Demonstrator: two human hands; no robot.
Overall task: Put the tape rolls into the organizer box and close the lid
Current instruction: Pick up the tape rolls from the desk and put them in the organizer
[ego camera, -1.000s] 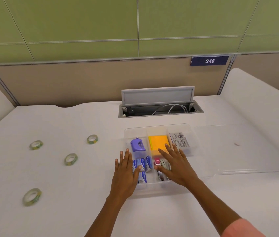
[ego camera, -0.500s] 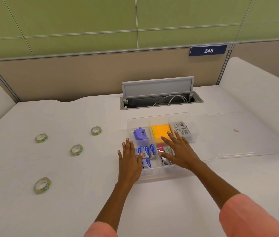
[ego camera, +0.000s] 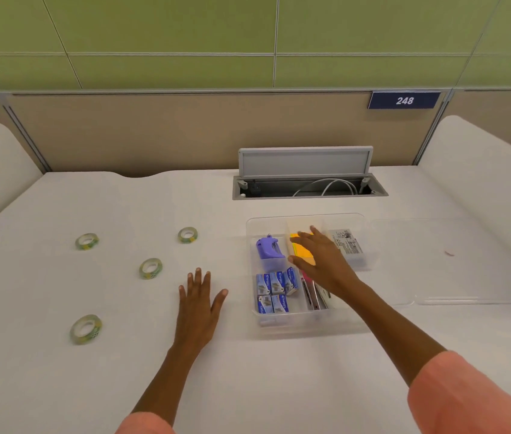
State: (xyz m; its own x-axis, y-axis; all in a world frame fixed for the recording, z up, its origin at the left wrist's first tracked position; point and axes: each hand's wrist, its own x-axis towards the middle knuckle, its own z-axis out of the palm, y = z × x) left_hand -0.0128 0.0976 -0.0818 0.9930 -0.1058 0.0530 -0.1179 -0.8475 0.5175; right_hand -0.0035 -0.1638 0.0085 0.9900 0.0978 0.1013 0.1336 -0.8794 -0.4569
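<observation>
Nearest tape roll (ego camera: 85, 329) lies flat on the white surface (ego camera: 279, 386), well to the left of the left hand (ego camera: 199, 303) and slightly nearer the person than its fingertips. No long axis to speak of: a ring, hole facing up.

Left hand: palm down over the surface, fingers spread, holding nothing. It sits left of the organizer box (ego camera: 305, 324), clear of its wall, between the box and the rolls. Whether the palm touches the surface cannot be told.

Second roll (ego camera: 150, 268): just ahead and left of the left hand, the closest of the four to it. Judgement: the left hand is the nearer one for every roll, and this roll is the short reach.

Right hand (ego camera: 321, 261): open, empty, hovering over the box's middle compartments.

Box: clear, open, divided, already holding small blue packets (ego camera: 274, 291), a purple item (ego camera: 268, 247) and an orange pad (ego camera: 305, 255). Its lid (ego camera: 467, 264) lies flat, open to the right.

Far rolls: one (ego camera: 86, 241) at far left, one (ego camera: 187, 235) ahead of the left hand. All four look alike: clear tape, green-yellow core print, lying flat, apart from each other. None is in the box yet.
</observation>
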